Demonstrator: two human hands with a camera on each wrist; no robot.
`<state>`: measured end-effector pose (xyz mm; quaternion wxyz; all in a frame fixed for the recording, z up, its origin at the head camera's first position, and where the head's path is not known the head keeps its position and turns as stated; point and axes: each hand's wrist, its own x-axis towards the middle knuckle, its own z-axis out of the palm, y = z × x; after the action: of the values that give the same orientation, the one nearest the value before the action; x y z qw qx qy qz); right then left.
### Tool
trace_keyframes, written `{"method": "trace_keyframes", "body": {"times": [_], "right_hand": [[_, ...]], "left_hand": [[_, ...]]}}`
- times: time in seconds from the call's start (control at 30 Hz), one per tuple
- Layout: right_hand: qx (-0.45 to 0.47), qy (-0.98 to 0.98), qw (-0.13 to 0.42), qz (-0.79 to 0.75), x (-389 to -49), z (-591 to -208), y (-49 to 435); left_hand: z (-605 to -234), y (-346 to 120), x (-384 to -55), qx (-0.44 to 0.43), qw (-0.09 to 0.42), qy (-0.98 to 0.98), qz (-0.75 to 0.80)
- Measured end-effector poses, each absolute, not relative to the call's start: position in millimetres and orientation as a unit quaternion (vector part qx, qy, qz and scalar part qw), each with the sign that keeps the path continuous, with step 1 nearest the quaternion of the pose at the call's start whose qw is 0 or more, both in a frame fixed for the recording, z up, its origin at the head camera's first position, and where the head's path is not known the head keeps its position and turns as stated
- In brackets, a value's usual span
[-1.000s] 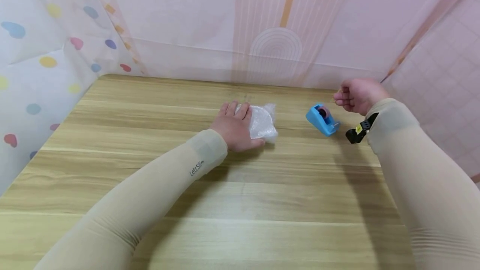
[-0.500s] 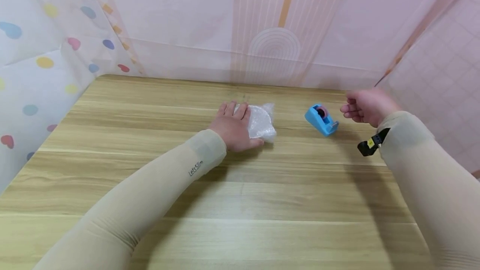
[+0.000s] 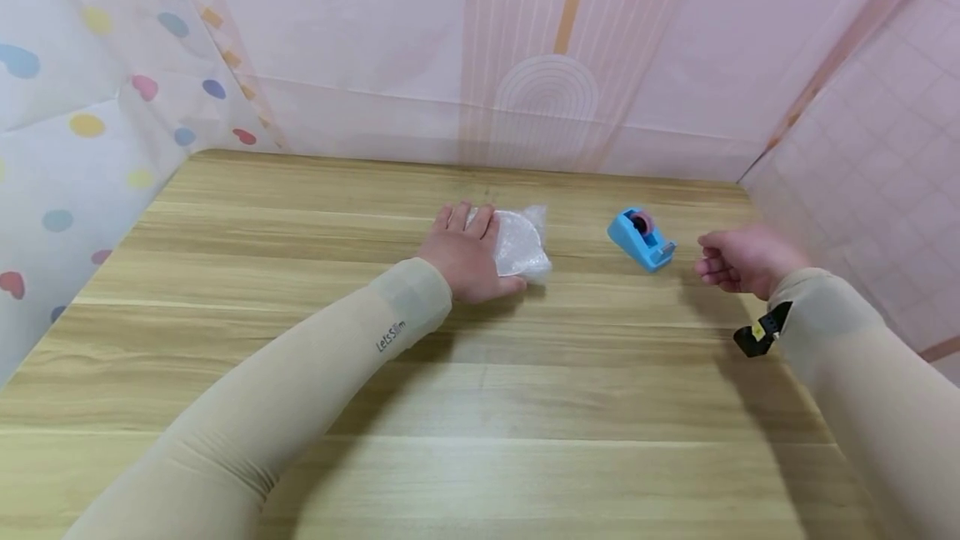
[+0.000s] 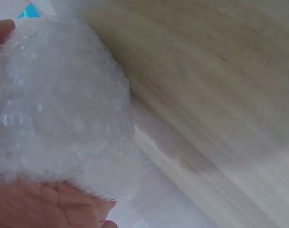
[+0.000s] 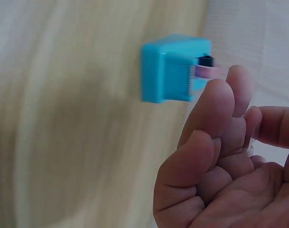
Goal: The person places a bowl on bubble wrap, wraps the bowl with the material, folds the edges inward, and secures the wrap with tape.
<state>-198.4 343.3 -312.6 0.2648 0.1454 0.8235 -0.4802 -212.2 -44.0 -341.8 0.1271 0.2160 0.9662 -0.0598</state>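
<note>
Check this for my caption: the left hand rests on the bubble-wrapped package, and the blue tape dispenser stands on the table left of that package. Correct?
No: in the head view, the blue tape dispenser stands on the table right of the bubble-wrapped package, not left. The left hand does rest on it.

A wood-grain table (image 3: 480, 407) stands before a pink backdrop (image 3: 367, 23), with a spotted sheet (image 3: 45, 148) hanging at left.
</note>
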Motion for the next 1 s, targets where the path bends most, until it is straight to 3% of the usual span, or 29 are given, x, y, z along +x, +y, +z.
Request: {"method": "trace_keyframes", "body": {"times": [0.5,1.0], "right_hand": [[0.156,0.835,0.313,-0.424,-196.8,-338.5,344.3],[0.145,0.862,0.336,-0.350,-199.6,-341.2,342.9]], "left_hand": [[-342.2,-45.8,-213.3,0.213,0.128,0.967,-0.060],[-343.7,-47.1,-213.8,0.211,0.128,0.967,-0.069]]}}
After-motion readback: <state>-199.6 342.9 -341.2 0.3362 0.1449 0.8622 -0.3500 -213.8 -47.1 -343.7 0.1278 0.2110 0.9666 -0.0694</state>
